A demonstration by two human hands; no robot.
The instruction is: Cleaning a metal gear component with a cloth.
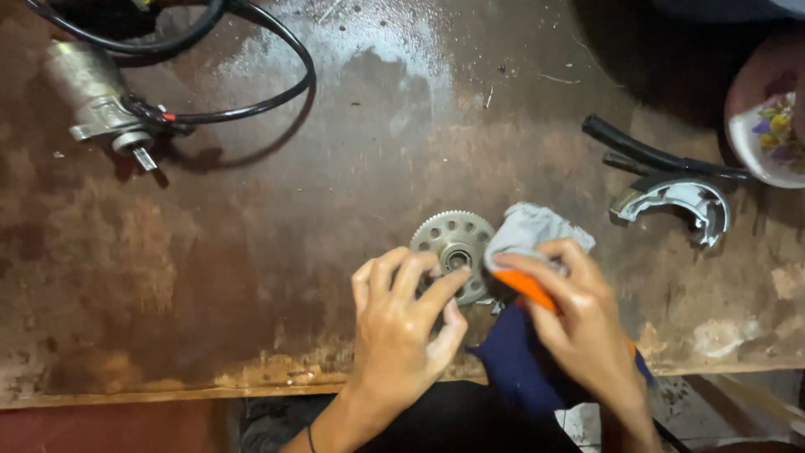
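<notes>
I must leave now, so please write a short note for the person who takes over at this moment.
Left hand: fingertips steady the round toothed gear near the bench's front edge.
Right hand: presses a grey rag on the gear's right side, with an orange-handled tool under the fingers.
Done: cannot tell how clean the gear is.
Untouched: starter motor with cable far left, brake shoe right.
</notes>
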